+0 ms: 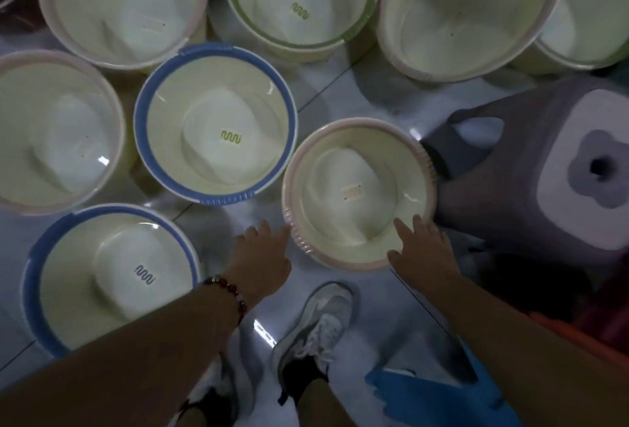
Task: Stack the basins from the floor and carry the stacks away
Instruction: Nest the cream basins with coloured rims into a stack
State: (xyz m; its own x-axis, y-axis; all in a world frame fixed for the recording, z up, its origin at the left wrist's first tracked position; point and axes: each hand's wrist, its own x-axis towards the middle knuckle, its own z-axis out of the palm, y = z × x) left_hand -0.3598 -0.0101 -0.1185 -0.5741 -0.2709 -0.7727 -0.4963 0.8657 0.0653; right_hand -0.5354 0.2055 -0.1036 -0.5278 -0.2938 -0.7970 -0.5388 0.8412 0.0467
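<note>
Several cream basins stand on the pale tiled floor. The nearest is a pink-rimmed basin [360, 193] in the middle. My left hand [262, 256], with a bead bracelet on the wrist, reaches to its near left rim, fingers straight, fingertips at the ribbed edge. My right hand [423, 249] lies on its near right rim with fingers spread and straight, the index finger over the inside wall. A blue-rimmed basin [214, 123] stands to the left of it, and another blue-rimmed basin [109, 276] sits at the near left.
More pink-rimmed basins [122, 7] and a green-rimmed basin [301, 1] fill the back and left. A tilted pink-rimmed basin [473, 14] is at the back right. A grey plastic stool [551, 167] touches the nearest basin's right side. My white shoe [316, 328] stands below the hands.
</note>
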